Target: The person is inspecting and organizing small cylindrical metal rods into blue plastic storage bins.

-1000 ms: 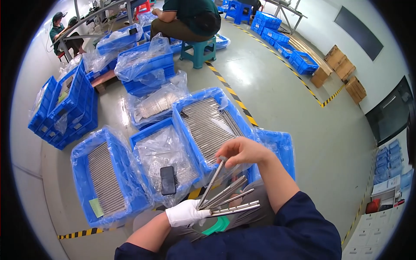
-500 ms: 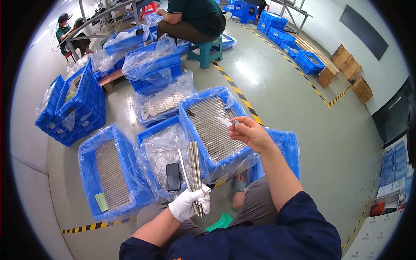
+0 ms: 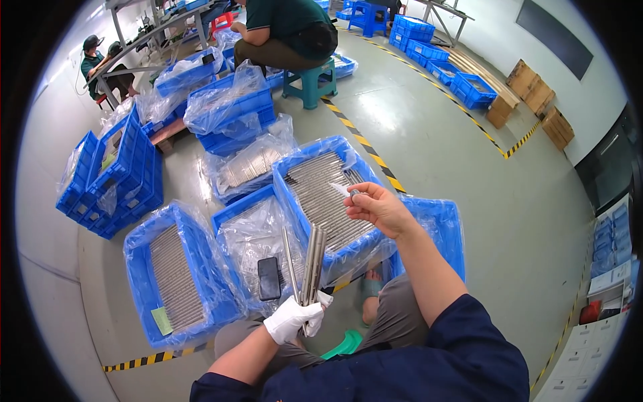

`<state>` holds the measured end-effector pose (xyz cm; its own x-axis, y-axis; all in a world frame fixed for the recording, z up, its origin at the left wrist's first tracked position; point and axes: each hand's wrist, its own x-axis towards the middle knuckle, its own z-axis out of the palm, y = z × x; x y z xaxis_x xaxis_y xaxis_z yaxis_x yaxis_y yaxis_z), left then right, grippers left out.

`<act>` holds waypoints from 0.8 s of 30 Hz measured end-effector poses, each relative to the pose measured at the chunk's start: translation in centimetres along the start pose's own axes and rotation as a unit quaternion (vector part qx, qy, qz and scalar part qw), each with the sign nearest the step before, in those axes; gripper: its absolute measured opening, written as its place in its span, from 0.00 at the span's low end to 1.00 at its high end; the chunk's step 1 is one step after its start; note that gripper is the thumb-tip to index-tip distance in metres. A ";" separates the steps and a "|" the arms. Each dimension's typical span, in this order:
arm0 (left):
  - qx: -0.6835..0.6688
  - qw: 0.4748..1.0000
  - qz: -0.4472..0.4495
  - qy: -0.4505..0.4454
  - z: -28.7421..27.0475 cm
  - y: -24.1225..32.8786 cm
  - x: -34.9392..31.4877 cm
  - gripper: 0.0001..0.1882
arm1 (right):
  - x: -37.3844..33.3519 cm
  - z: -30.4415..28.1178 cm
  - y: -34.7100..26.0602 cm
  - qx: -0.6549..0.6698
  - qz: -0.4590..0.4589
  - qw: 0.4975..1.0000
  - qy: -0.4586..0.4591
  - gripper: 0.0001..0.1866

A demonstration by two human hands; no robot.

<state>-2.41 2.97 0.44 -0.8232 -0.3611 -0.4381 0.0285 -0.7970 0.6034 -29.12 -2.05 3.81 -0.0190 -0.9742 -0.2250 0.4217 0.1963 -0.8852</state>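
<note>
My left hand [image 3: 293,321], in a white glove, is closed around the lower end of a bundle of slim metal rods [image 3: 313,264]. The bundle stands nearly upright, and one rod leans apart from the others. My bare right hand [image 3: 380,209] pinches a small grey rounded piece with a pointed white strip [image 3: 340,189] sticking out; its exact kind is unclear. That hand is above a blue crate [image 3: 343,253] lined with clear plastic, where rows of metal rods [image 3: 325,194] lie. Left of the bundle, a black phone [image 3: 269,278] rests on plastic film over another crate.
A crate of rods [image 3: 134,268] stands at left, another blue crate [image 3: 461,241] at right beside my forearm. Stacked crates [image 3: 151,181] rise at far left. Ahead, a person in dark green [image 3: 288,23] sits on a teal stool [image 3: 309,87]. Striped tape [image 3: 365,142] crosses the floor.
The rods in my left hand have turned, their upper ends tilting to the right. My right hand has shifted slightly left, still pinching the small piece. The view has moved slightly.
</note>
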 end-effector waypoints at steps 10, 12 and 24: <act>0.499 0.844 0.090 0.172 0.2 -1.5 0.8 0.12 | -0.1 0.1 -0.1 0.018 -0.009 1.000 0.001 0.13; 0.542 0.818 0.086 0.174 -0.2 -1.7 1.2 0.12 | -0.1 -0.1 -0.1 0.021 -0.012 1.000 0.012 0.13; 0.664 0.711 0.070 0.219 0.4 -0.5 4.1 0.10 | -3.1 -0.1 -2.6 0.082 -0.090 0.992 0.015 0.12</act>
<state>-6.05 2.07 -1.38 -0.6014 -0.7395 -0.3025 -0.7076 0.3173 0.6313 -30.26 0.49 6.72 -0.1345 -0.9874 -0.0833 0.5515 -0.0048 -0.8342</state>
